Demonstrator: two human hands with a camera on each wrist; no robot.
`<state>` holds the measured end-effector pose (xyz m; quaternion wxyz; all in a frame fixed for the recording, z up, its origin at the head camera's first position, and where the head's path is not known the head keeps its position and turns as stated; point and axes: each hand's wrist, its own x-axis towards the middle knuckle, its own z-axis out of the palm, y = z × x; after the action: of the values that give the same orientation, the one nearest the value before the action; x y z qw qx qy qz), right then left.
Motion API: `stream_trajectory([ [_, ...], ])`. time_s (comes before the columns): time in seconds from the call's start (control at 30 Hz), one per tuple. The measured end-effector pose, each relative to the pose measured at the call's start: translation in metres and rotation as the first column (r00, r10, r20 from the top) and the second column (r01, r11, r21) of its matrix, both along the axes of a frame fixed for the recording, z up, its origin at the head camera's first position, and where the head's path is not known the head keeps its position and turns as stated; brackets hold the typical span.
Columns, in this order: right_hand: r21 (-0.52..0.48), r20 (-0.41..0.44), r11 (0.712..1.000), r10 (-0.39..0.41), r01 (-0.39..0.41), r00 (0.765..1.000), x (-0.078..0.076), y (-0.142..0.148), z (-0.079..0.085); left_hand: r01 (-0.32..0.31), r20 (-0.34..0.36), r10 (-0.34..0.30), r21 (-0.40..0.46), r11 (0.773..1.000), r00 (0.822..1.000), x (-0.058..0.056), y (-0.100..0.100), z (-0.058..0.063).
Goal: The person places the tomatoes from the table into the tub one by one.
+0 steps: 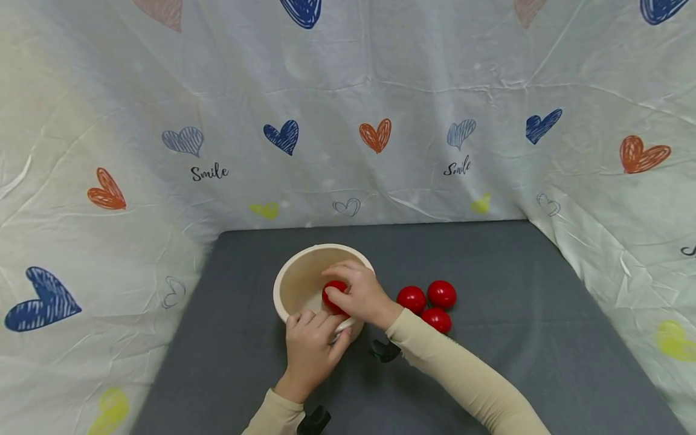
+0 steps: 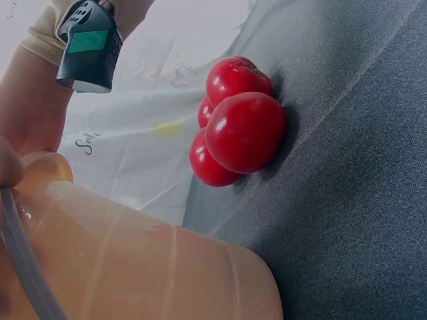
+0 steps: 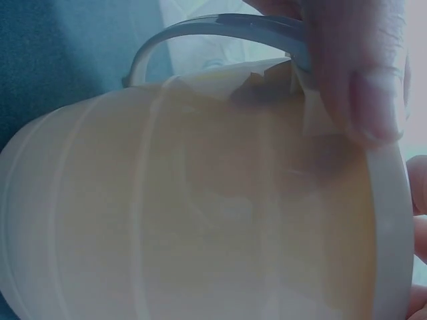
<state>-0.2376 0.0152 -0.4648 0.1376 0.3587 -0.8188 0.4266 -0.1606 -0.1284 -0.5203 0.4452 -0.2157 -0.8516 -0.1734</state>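
Here, the left hand (image 1: 311, 353) grips the near rim of a cream bucket (image 1: 299, 278), its thumb on the outer side and its fingers over the edge, next to the handle (image 3: 220, 25). The right hand (image 1: 363, 296) dips into the bucket's mouth, thumb and fingers curled round a red tomato (image 1: 334, 285). More tomatoes (image 1: 441, 294) sit bunched together on the grey counter (image 1: 522, 284), to the right of the bucket, close by the right sleeve (image 1: 462, 368). Beyond hangs a heart-printed cloth (image 1: 326, 66).
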Motion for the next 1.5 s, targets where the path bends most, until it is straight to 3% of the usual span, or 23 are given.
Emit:
stream_trajectory([
  [0.43,0.006,0.02,1.0,-0.009,0.009,1.0,0.0,0.001,0.0,-0.004,0.016,0.004,0.0,1.0,1.0,0.0,0.0,0.0],
  [0.67,-0.081,0.004,0.997,-0.013,0.013,1.0,-0.003,0.008,-0.001,-0.004,0.019,0.004,0.003,1.0,1.0,-0.001,0.001,0.0],
  [0.97,-0.151,0.026,0.968,-0.199,0.2,0.98,-0.009,0.075,0.006,0.004,0.032,-0.005,0.01,1.0,0.999,0.0,0.001,-0.001],
  [1.17,-0.133,0.105,0.926,-0.34,0.353,0.934,-0.005,0.138,-0.002,0.002,0.025,-0.002,0.025,1.0,1.0,0.0,0.002,-0.002],
  [1.33,-0.074,0.203,0.863,-0.477,0.499,0.855,0.002,0.181,-0.019,0.006,0.008,-0.007,0.038,0.999,1.0,-0.002,0.003,-0.003],
  [1.5,-0.002,0.275,0.815,-0.557,0.58,0.784,0.007,0.206,-0.039,0.019,-0.01,-0.018,0.051,0.999,1.0,-0.003,0.006,-0.003],
])
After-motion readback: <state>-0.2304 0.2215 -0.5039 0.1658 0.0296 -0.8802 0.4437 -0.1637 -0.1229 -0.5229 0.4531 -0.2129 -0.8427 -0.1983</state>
